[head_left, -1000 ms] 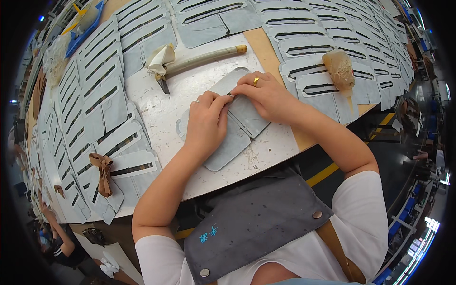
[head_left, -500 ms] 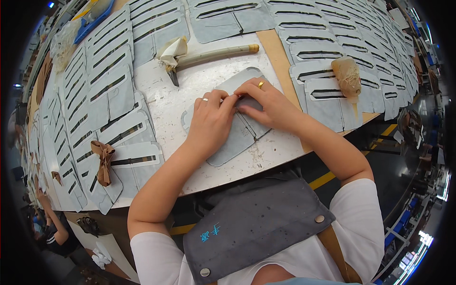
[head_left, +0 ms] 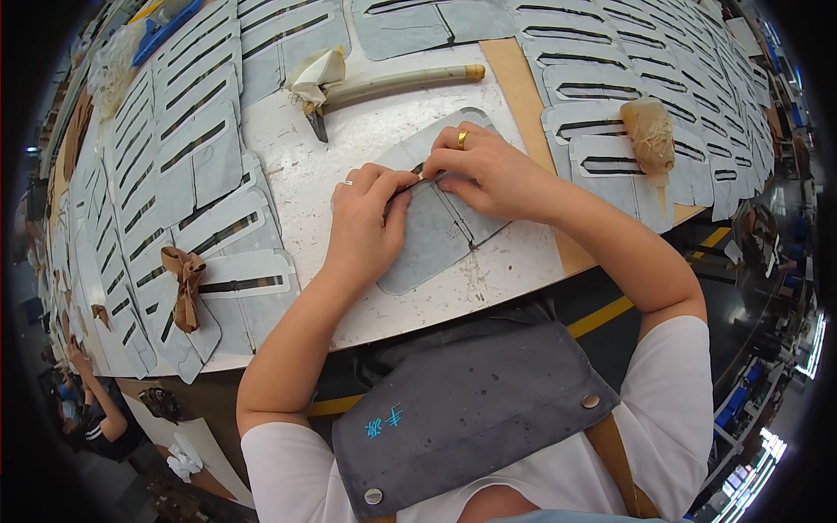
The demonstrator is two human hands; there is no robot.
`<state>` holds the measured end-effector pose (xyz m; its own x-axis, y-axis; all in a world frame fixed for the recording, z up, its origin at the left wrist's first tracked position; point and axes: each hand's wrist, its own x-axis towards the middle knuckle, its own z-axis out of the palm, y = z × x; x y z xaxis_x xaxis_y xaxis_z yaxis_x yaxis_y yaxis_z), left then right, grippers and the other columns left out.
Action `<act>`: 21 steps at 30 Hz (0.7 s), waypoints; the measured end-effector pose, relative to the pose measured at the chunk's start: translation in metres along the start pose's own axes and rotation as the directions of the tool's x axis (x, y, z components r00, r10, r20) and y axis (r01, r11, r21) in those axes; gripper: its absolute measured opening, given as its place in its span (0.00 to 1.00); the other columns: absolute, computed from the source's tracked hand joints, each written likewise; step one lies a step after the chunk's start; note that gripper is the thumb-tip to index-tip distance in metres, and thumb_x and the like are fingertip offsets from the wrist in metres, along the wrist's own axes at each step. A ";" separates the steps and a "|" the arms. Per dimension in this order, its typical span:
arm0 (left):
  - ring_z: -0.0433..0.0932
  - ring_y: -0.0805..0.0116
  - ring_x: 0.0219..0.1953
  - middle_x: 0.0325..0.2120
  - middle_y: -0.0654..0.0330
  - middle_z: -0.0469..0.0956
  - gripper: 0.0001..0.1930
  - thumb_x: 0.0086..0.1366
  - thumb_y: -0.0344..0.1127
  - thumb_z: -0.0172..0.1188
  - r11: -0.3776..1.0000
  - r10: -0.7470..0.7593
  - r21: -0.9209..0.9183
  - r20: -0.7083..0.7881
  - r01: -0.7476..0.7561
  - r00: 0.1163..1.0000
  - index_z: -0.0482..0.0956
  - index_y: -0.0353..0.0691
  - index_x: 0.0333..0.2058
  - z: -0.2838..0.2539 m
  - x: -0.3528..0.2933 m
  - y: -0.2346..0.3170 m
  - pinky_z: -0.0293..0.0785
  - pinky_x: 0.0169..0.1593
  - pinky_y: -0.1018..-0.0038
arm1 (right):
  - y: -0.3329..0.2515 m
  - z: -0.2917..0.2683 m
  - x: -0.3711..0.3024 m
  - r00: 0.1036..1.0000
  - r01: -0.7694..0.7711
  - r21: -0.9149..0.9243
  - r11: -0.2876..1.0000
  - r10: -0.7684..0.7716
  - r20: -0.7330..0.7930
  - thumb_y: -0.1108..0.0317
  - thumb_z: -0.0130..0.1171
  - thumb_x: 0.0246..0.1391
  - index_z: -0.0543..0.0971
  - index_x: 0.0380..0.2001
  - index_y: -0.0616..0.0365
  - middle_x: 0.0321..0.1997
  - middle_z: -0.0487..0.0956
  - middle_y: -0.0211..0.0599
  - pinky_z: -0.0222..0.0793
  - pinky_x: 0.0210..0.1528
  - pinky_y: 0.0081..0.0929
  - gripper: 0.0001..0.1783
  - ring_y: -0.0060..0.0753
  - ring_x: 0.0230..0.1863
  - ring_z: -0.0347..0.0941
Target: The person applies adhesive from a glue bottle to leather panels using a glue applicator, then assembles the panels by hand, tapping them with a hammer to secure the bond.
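A grey flat panel (head_left: 427, 240) with rounded corners, leather or fabric I cannot tell, lies on the white worktop in front of me. My left hand (head_left: 368, 218) pinches a dark narrow edge near the panel's middle between thumb and fingers. Just to its right, my right hand (head_left: 493, 174) pinches the same raised edge, its fingertips close to the left ones. A dark seam runs down the panel below the right hand. Beyond both hands lies a hammer (head_left: 397, 84) with a pale handle, its head partly wrapped in whitish material.
Rows of overlapping grey slotted panels (head_left: 196, 187) cover the left side, with more panels (head_left: 602, 87) at the right. A brown bow-like piece (head_left: 186, 288) rests on the left rows. A yellowish lump (head_left: 648, 135) sits on the right ones. Another person's arm (head_left: 100, 397) shows far left.
My left hand has moved slightly left, away from the right one, so more of the dark edge shows between them. Both hands still pinch the panel. The view has shifted a little.
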<state>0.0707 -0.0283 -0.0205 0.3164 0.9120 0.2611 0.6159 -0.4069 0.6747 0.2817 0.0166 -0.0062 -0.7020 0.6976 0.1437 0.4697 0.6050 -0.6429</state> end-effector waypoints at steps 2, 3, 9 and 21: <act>0.71 0.60 0.37 0.34 0.59 0.74 0.10 0.57 0.25 0.58 0.999 0.027 0.020 -0.001 -0.027 1.000 0.79 0.41 0.38 -0.001 0.000 0.000 0.62 0.42 0.67 | 0.000 0.001 0.000 1.000 0.026 -0.038 0.999 -0.026 0.017 0.72 0.59 0.52 0.77 0.39 0.55 0.41 0.73 0.32 0.62 0.51 0.34 0.09 0.39 0.46 0.68; 0.71 0.61 0.37 0.34 0.60 0.74 0.10 0.57 0.24 0.58 0.997 0.058 0.042 -0.002 -0.057 0.998 0.79 0.41 0.38 0.000 0.000 -0.001 0.62 0.42 0.67 | 0.001 0.001 -0.001 0.999 0.054 -0.067 0.996 -0.054 0.007 0.72 0.59 0.52 0.77 0.39 0.54 0.41 0.73 0.31 0.62 0.51 0.34 0.09 0.37 0.46 0.68; 0.71 0.61 0.38 0.35 0.61 0.74 0.16 0.54 0.20 0.59 0.941 0.189 0.272 0.068 -0.201 0.980 0.78 0.40 0.42 -0.002 -0.001 0.007 0.64 0.42 0.66 | -0.005 0.012 -0.011 0.985 0.166 -0.392 0.905 -0.172 0.020 0.72 0.58 0.51 0.77 0.38 0.50 0.42 0.74 0.28 0.64 0.47 0.30 0.09 0.32 0.46 0.69; 0.71 0.59 0.36 0.35 0.59 0.73 0.18 0.52 0.19 0.57 0.950 0.207 0.228 0.052 -0.214 0.977 0.78 0.39 0.43 0.002 0.000 0.005 0.66 0.40 0.67 | 0.001 0.013 -0.020 0.967 0.111 -0.446 0.888 -0.200 -0.158 0.71 0.58 0.46 0.77 0.41 0.54 0.44 0.75 0.28 0.63 0.49 0.31 0.15 0.31 0.47 0.70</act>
<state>0.0751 -0.0308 -0.0189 0.4741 0.8039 0.3590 0.6820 -0.5932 0.4277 0.2894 -0.0018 -0.0201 -0.6879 0.6141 0.3868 0.5782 0.7859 -0.2193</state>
